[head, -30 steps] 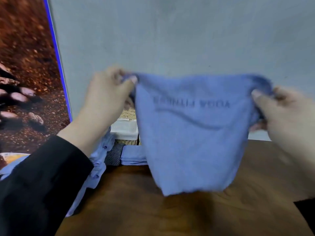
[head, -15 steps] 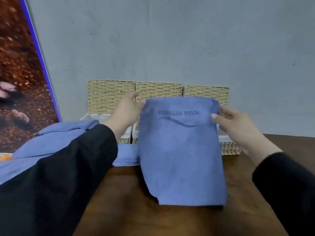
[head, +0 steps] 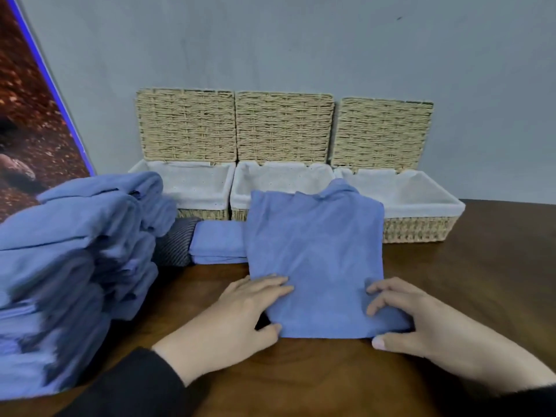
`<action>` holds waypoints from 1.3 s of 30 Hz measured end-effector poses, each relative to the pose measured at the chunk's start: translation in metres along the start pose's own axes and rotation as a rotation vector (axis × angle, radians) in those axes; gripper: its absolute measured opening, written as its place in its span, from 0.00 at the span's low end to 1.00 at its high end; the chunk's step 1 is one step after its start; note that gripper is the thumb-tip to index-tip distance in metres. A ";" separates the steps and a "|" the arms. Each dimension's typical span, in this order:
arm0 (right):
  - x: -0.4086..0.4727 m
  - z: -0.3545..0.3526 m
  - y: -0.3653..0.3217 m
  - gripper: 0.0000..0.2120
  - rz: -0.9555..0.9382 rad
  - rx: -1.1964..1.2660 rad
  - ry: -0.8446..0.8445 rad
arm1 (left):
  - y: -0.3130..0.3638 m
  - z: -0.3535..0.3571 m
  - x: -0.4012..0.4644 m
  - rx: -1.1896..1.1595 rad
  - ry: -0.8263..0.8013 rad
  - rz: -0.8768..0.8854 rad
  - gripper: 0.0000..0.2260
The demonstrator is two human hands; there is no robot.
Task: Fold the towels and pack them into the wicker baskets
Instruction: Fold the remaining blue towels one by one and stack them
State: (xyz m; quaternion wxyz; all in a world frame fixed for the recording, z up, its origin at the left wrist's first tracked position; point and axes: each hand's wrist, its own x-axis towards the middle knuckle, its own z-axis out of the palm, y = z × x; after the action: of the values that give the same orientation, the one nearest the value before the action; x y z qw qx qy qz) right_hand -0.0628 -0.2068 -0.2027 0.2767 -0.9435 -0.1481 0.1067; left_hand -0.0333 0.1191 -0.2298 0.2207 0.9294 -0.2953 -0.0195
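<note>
On the dark wooden table [head: 469, 284], which has a smooth and slightly shiny surface, a blue towel [head: 316, 251] lies spread as a soft rectangle, its cloth matte and a little fuzzy. Its far edge is bumpy and rests against the front of the middle wicker basket [head: 240, 197]. Three such baskets stand in a row at the grey wall [head: 301, 40], woven from pale straw-like cord (each with a white cloth lining and its flat lid [head: 186, 124] standing upright behind). The left hand [head: 240, 317] presses flat on the near left corner of the towel, fingers together on top and the thumb at the near edge. The right hand [head: 421, 320] holds the near right corner, fingers curved over the cloth and the thumb under its edge. A tall pile of folded blue towels [head: 75, 251] stands at the left, blurred, and a small folded blue towel [head: 218, 242] lies just beside the left basket [head: 201, 212].
</note>
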 end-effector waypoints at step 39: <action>0.039 0.018 -0.053 0.08 -0.099 0.404 0.524 | 0.020 -0.003 0.040 -0.173 0.700 -0.075 0.08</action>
State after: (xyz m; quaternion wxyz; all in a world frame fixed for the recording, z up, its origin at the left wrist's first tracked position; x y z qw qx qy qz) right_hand -0.0432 -0.1425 -0.1931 0.4918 -0.8565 -0.0934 -0.1260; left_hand -0.0101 0.0834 -0.2153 0.3855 0.8677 -0.1650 0.2669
